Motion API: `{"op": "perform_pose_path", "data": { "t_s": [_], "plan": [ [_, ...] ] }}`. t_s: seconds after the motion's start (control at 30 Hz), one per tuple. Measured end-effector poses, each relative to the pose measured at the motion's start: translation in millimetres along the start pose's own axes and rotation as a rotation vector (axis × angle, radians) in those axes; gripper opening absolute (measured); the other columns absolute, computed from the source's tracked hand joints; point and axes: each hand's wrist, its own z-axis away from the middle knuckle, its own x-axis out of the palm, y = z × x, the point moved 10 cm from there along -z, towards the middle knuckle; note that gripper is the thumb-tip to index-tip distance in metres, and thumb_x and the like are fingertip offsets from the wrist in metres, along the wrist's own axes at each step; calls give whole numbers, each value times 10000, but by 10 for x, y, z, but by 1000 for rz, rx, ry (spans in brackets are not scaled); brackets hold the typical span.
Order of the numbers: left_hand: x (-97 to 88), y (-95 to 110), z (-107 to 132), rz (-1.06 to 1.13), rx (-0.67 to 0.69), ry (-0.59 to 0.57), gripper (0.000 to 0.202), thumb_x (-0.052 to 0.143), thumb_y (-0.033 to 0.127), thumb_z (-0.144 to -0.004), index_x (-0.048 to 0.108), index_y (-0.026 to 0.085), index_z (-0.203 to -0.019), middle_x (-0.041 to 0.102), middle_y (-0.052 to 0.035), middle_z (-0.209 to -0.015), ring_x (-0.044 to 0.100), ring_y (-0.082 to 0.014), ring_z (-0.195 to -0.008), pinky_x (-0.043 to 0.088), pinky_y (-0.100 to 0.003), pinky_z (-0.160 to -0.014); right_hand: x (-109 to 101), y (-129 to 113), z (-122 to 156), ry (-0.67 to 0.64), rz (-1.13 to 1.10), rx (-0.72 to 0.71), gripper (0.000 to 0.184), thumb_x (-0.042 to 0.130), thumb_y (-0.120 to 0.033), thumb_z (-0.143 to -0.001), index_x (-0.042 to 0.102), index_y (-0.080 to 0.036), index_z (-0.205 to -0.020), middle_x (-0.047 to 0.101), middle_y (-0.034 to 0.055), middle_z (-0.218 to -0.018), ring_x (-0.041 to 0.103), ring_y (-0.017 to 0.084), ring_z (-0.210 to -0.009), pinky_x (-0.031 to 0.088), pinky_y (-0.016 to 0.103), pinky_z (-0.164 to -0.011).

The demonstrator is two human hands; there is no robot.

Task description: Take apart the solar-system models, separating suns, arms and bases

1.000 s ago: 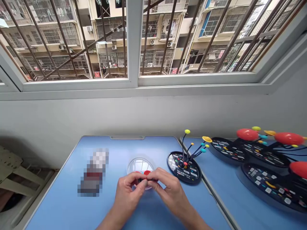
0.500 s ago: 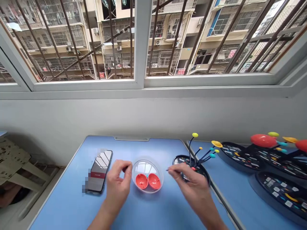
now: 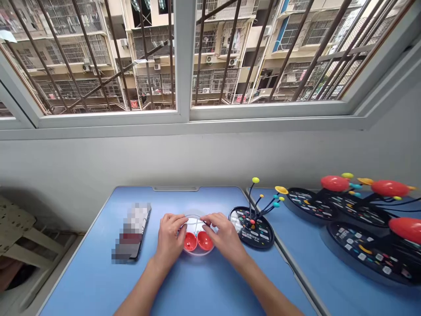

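A clear round dish (image 3: 197, 253) with two red half-shells, a left red half-shell (image 3: 190, 242) and a right red half-shell (image 3: 205, 240), lies between my hands. My left hand (image 3: 171, 237) is curled at the dish's left rim, thumb and fingers drawn together; what they hold, if anything, is hidden. Over the dish's right rim, my right hand (image 3: 224, 235) pinches a small dark piece (image 3: 207, 223), too small to name. Just right of that hand stands a black round base (image 3: 255, 235) with thin stalks tipped by coloured discs (image 3: 281, 190).
A phone (image 3: 133, 239), partly blurred out, lies on the blue table (image 3: 98, 281) to the left. On the adjoining blue table (image 3: 309, 259) at right are several black bases with red domes (image 3: 334, 183). A wall and barred window stand behind.
Both hands have come inward to the dish, the right one moving left from beside the black base, which now shows fully. The view has shifted slightly to the right.
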Motion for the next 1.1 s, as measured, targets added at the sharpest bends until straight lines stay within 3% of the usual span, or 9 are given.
{"op": "perform_pose_path", "data": {
  "t_s": [0.1, 0.23, 0.4, 0.47, 0.57, 0.67, 0.77, 0.97, 1.1],
  "plan": [
    [-51, -27, 14, -3, -10, 41, 224, 458, 116, -793, 657, 189, -864, 677, -50, -871, 541, -183, -789, 473, -355, -724, -42, 13, 12, 24, 5, 4, 169, 505, -148, -752, 636, -215, -835, 621, 20, -690, 552, 194, -720, 445, 330, -673],
    [-127, -49, 39, -51, -26, 102, 212, 458, 104, -786, 649, 184, -833, 663, -42, -805, 539, -180, -774, 476, -338, -699, -182, -77, 65, 58, 3, 6, 146, 489, -177, -789, 623, -204, -737, 640, 27, -702, 562, 189, -702, 450, 318, -641],
    [-229, -26, 65, -117, -11, 195, 192, 471, 117, -785, 648, 187, -809, 640, -44, -791, 538, -182, -776, 485, -318, -668, -339, -235, 321, -72, -29, 11, 164, 482, -215, -821, 625, -220, -742, 650, 11, -697, 573, 165, -664, 461, 286, -614],
    [-283, 45, 80, -124, 12, 238, 185, 473, 119, -794, 643, 184, -827, 630, -46, -786, 533, -179, -769, 480, -312, -664, -478, -171, 462, -77, -29, 28, 172, 484, -256, -827, 635, -228, -749, 653, 11, -697, 583, 161, -660, 467, 270, -605],
    [-333, 274, 136, -62, 111, 271, 183, 484, 93, -794, 619, 172, -890, 618, -50, -778, 517, -167, -741, 466, -298, -657, -810, 181, 621, 43, 20, 158, 188, 508, -339, -799, 651, -228, -749, 673, 20, -724, 598, 162, -641, 474, 257, -580],
    [-246, 550, 231, 78, 231, 183, 222, 464, 56, -794, 585, 177, -935, 607, -44, -743, 503, -154, -696, 444, -281, -625, -1158, 598, 676, 220, 90, 330, 236, 522, -410, -751, 648, -215, -789, 669, 22, -693, 586, 163, -591, 467, 260, -552],
    [-69, 768, 348, 183, 322, 33, 231, 433, 53, -797, 573, 173, -936, 581, -35, -678, 481, -143, -637, 419, -271, -587, -1332, 814, 582, 310, 93, 391, 306, 533, -434, -707, 622, -196, -877, 640, 6, -642, 548, 146, -528, 457, 264, -544],
    [104, 847, 455, 166, 361, -72, 210, 404, 82, -804, 581, 164, -882, 575, -37, -623, 457, -138, -585, 365, -254, -527, -1236, 946, 283, 211, 68, 373, 400, 549, -434, -661, 627, -163, -944, 568, -20, -579, 516, 140, -508, 425, 268, -531],
    [195, 820, 478, 140, 352, -137, 211, 392, 99, -808, 578, 169, -881, 557, -29, -597, 466, -137, -557, 341, -251, -514, -1172, 990, 198, 161, 86, 362, 350, 554, -440, -635, 675, -180, -834, 514, -30, -518, 490, 141, -485, 394, 264, -503]
  ]
}}
